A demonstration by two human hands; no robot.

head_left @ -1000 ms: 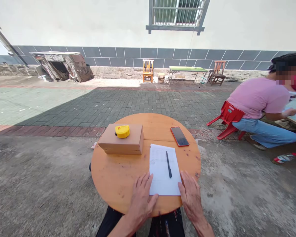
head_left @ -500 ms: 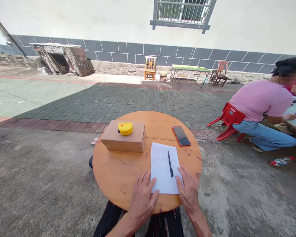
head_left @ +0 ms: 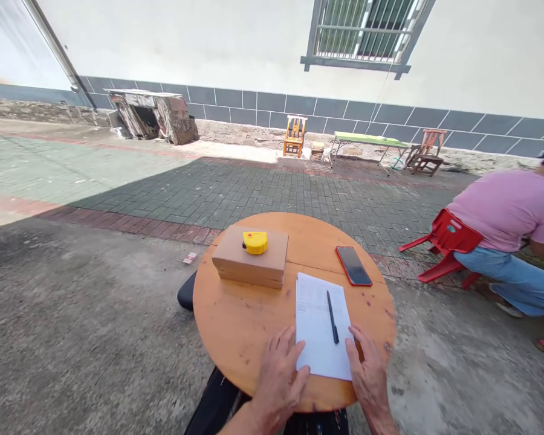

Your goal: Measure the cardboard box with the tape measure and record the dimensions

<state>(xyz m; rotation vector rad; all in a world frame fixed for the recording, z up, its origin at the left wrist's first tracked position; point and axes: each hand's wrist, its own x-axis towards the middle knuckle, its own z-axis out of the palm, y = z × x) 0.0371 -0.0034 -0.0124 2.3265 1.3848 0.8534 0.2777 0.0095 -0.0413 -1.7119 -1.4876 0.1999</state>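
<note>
White paper sheets [head_left: 317, 329] lie near the front of a round wooden table [head_left: 236, 326], between my hands. A black pen [head_left: 332, 317] rests on top of them. My left hand [head_left: 281, 371] is at the paper's lower left edge, its fingers spread and holding nothing. At the lower right edge is my right hand [head_left: 365, 365], also open with fingers stretched out. Farther back on the left, a brown cardboard box [head_left: 249, 275] carries a yellow tape measure [head_left: 255, 243]. To the right of the paper lies a phone [head_left: 353, 266] with a red edge.
A person in a pink shirt [head_left: 510, 202] sits on a red plastic chair [head_left: 457, 232] at the right. By the far wall are a yellow chair [head_left: 294, 136], a green folding table [head_left: 369, 139] and a brown wooden chair [head_left: 428, 154]. A weathered box-like structure [head_left: 154, 118] stands farther left.
The camera view has turned left, so the table and everything on it appear farther right and slightly lower. Both hands stay open beside the paper; the pen and box keep their places.
</note>
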